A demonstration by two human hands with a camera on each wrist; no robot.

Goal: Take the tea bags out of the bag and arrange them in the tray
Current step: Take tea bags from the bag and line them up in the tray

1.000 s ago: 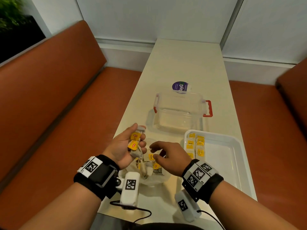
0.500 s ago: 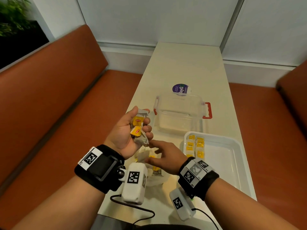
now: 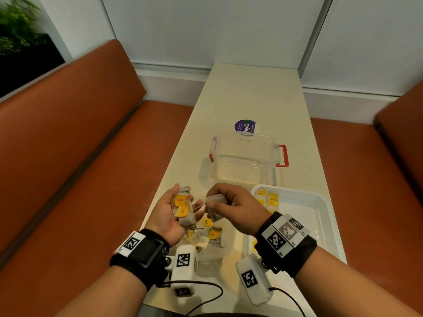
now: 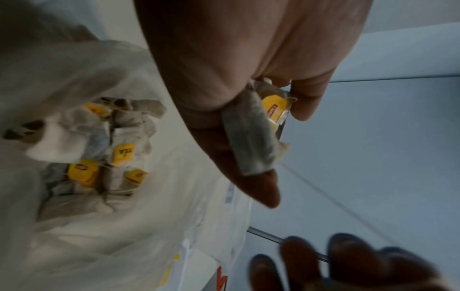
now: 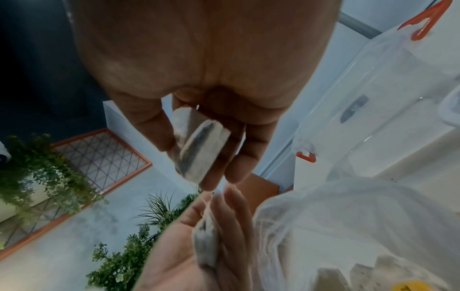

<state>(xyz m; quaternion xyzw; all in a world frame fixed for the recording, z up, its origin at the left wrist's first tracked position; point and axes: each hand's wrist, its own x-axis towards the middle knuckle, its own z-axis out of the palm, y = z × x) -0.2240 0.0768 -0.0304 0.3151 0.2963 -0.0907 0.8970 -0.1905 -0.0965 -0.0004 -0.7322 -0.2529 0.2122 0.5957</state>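
Observation:
My left hand [image 3: 174, 211] is palm up above the table's near left edge and holds a small bunch of tea bags [image 3: 183, 209] with yellow tags; the bunch [image 4: 251, 133] lies between thumb and fingers. My right hand [image 3: 229, 207] pinches one grey tea bag [image 3: 214, 199], seen close [image 5: 199, 153], with a thin string running back to the left bunch. Below both hands lies the clear plastic bag [image 3: 212, 250] with several tea bags [image 4: 119, 157] inside. The white tray [image 3: 320, 216] at right has several tea bags [image 3: 269, 199] lined along its left side.
A clear lidded box [image 3: 247, 161] with red handles stands beyond the hands, a purple round sticker [image 3: 245, 126] behind it. Orange bench seats flank the narrow white table [image 3: 251, 92]. Cables run from the wrist cameras at the near edge.
Both hands rose from the plastic bag. The right hand, earlier reaching with loose fingers, now pinches one tea bag and draws it away from the left hand's bunch.

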